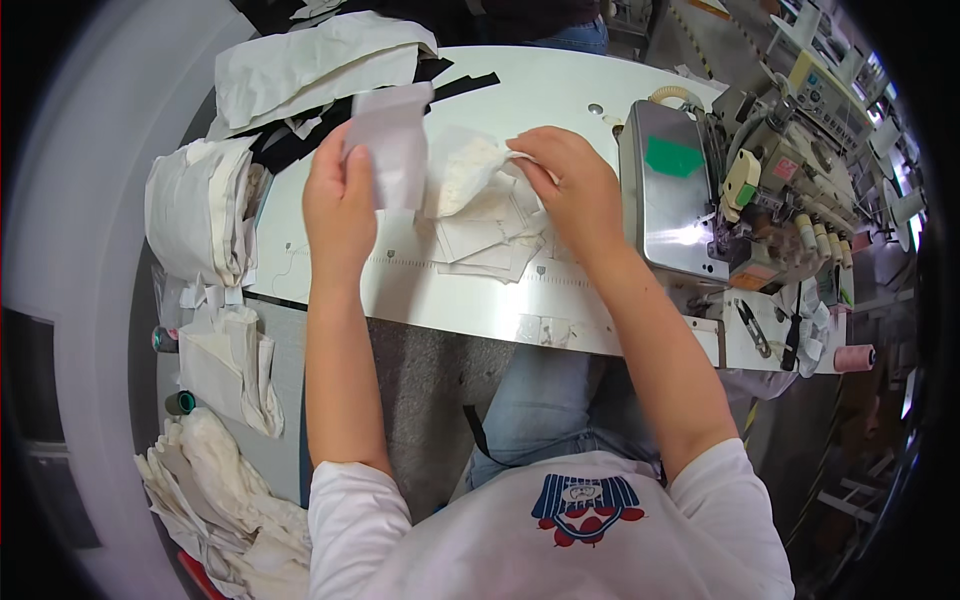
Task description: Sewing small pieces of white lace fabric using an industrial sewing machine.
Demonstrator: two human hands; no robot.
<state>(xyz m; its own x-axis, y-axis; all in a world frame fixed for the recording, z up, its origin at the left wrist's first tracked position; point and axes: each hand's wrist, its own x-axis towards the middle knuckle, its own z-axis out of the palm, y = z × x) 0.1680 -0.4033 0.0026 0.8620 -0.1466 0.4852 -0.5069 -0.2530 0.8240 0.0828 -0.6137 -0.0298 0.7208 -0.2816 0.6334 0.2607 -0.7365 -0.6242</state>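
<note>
Glossy and white, a table [540, 100] spreads left of a metal sewing machine [740, 190]. Nearest that machine, the right hand [575, 185] pinches a crumpled cream cloth [465, 175] by its edge above a loose pile [485, 240]; farther left of the machine, the left hand [340, 205] pinches a smooth, pale rectangular cloth [397, 150].

A pale wall [90, 190] rose along the left, with a dark panel [30, 375] set into its lower part. A white table [545, 95] caught soft glare, and a grey side surface [290, 350] adjoined its near left. Grey floor [425, 375] showed beneath; farther back, yellow-and-black striped tape [692, 45] crossed the floor.
</note>
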